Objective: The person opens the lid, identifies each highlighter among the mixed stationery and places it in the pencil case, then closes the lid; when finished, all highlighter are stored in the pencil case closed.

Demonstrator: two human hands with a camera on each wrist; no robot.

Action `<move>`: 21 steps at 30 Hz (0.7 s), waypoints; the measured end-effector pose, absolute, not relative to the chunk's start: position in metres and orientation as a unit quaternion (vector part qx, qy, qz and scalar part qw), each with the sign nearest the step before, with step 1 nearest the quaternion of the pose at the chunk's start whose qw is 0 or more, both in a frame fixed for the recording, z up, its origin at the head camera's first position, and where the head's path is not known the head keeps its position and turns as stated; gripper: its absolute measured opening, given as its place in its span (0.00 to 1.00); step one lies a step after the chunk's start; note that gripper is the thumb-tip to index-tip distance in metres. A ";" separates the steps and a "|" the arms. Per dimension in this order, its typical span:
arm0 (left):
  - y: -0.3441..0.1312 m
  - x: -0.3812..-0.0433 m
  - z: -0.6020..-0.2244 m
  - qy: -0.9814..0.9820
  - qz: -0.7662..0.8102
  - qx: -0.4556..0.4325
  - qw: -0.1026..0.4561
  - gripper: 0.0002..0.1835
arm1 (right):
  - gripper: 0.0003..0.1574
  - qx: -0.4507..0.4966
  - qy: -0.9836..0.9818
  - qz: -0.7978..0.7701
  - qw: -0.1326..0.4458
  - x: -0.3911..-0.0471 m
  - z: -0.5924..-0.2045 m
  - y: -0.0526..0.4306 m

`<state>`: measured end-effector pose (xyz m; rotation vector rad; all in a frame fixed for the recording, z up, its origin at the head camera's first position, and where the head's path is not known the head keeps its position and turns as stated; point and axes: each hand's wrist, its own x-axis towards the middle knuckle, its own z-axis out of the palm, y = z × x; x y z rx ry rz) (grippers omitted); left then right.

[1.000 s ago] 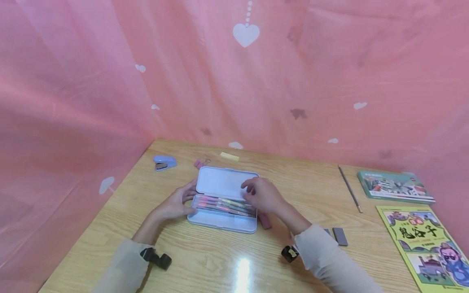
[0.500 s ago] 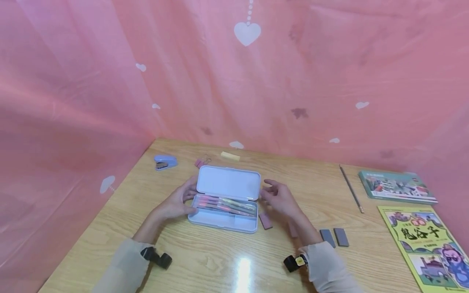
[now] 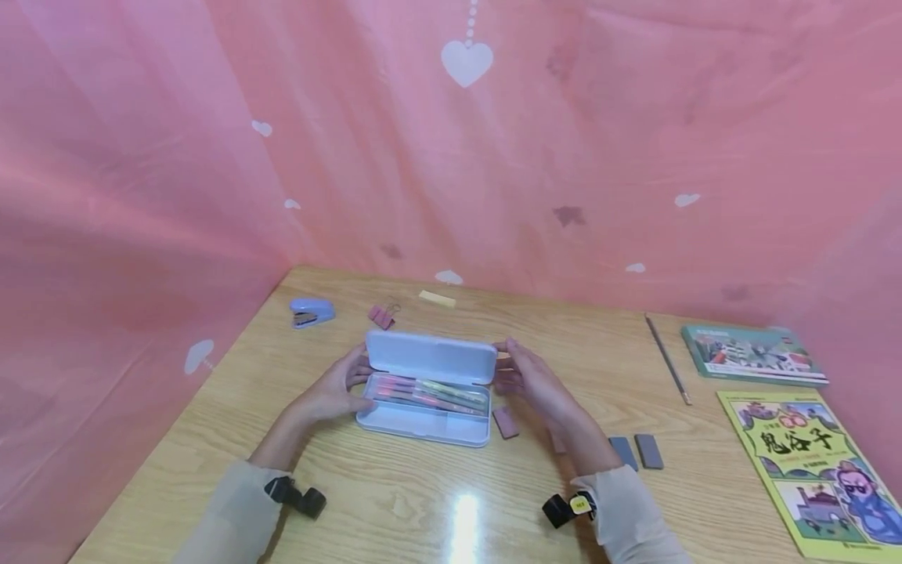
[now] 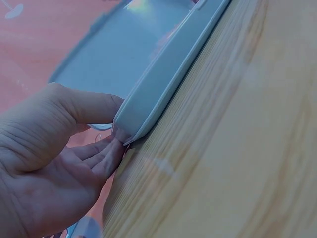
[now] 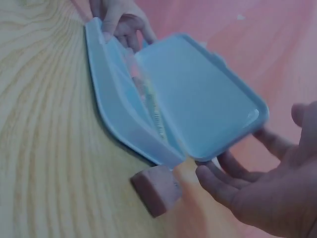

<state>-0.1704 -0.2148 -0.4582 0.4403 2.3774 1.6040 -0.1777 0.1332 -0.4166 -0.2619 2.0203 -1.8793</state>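
A light blue pencil case [image 3: 409,424] lies on the table with its lid [image 3: 430,356] raised at a slant. Several pens with pink and yellow-green parts [image 3: 430,393] fill its rear compartment. My left hand [image 3: 327,395] grips the case's left end, thumb and fingers pinching the corner in the left wrist view. At the lid's right end is my right hand [image 3: 532,384]. In the right wrist view its extended fingers touch the back of the lid, and the thumb stands apart from it. A pinkish eraser-like block [image 5: 157,188] lies just off the case's right end.
Behind the case are a blue stapler [image 3: 312,312], a pink binder clip [image 3: 383,316] and a yellow strip [image 3: 437,298]. Two dark grey blocks [image 3: 649,451] lie right of my right forearm. Farther right are a pencil [image 3: 667,359], a green box [image 3: 754,356] and a yellow-green book [image 3: 810,470].
My right hand has moved from over the case to the lid's right end. The lid has swung up from lying back to a steeper slant. My left hand keeps its grip.
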 end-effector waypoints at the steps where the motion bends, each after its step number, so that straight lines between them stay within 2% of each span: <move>1: -0.215 -0.170 -0.458 0.817 0.543 0.151 0.122 0.50 | 0.39 -0.105 0.713 -0.668 0.183 -0.177 -0.416 0.133; 7: -0.220 -0.166 -0.451 0.790 0.559 0.201 0.153 0.43 | 0.21 -0.172 0.774 -0.588 0.159 -0.172 -0.416 0.132; 9: -0.224 -0.165 -0.450 0.763 0.584 0.225 0.162 0.39 | 0.19 -0.195 0.790 -0.559 0.160 -0.170 -0.418 0.130; 12: -0.229 -0.164 -0.449 0.742 0.604 0.242 0.163 0.30 | 0.24 -0.242 0.809 -0.513 0.154 -0.165 -0.419 0.128; 14: -0.229 -0.165 -0.450 0.759 0.587 0.234 0.158 0.28 | 0.30 -0.270 0.833 -0.461 0.146 -0.160 -0.418 0.126; 17: -0.225 -0.165 -0.449 0.797 0.543 0.219 0.150 0.30 | 0.35 -0.302 0.866 -0.380 0.122 -0.153 -0.416 0.122; 21: -0.219 -0.166 -0.448 0.814 0.515 0.223 0.147 0.35 | 0.33 -0.318 0.890 -0.315 0.089 -0.145 -0.414 0.115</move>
